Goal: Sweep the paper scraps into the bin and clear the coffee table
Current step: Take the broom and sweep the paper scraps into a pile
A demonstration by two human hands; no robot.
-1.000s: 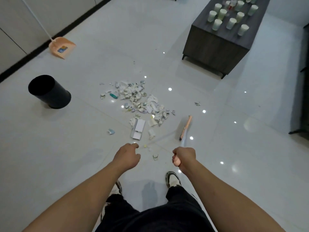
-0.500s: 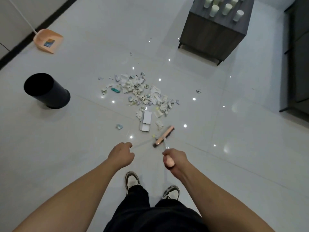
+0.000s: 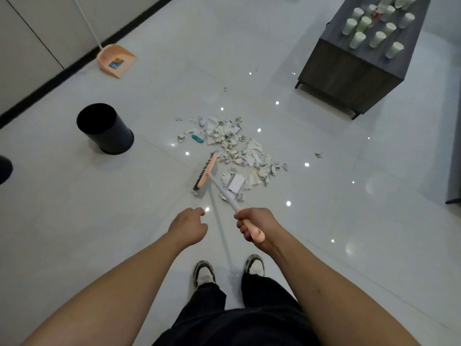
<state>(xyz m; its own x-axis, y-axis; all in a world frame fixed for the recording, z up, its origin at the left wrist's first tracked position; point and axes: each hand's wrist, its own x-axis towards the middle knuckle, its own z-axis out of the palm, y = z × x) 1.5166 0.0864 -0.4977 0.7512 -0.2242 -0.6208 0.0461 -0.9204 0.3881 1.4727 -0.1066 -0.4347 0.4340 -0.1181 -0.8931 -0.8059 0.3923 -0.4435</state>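
A pile of torn paper scraps (image 3: 234, 146) lies on the glossy white floor ahead of me. My right hand (image 3: 254, 226) is shut on the peach grip of a white-handled broom. The broom's peach head (image 3: 205, 174) rests on the floor at the left edge of the pile. My left hand (image 3: 188, 227) is loosely curled beside the handle and holds nothing. A black bin (image 3: 104, 128) stands upright to the left of the scraps. At the top right, the dark wooden coffee table (image 3: 349, 68) carries several paper cups (image 3: 357, 39).
A peach dustpan (image 3: 116, 61) with a long white handle leans at the wall, far left. A single scrap (image 3: 318, 154) lies apart to the right of the pile. My two shoes (image 3: 204, 273) stand just behind my hands. Dark furniture edges the right side.
The broom head has swung from the right of the pile, past its near edge, to its left edge. My right hand rose and tilted the handle. The view shifted.
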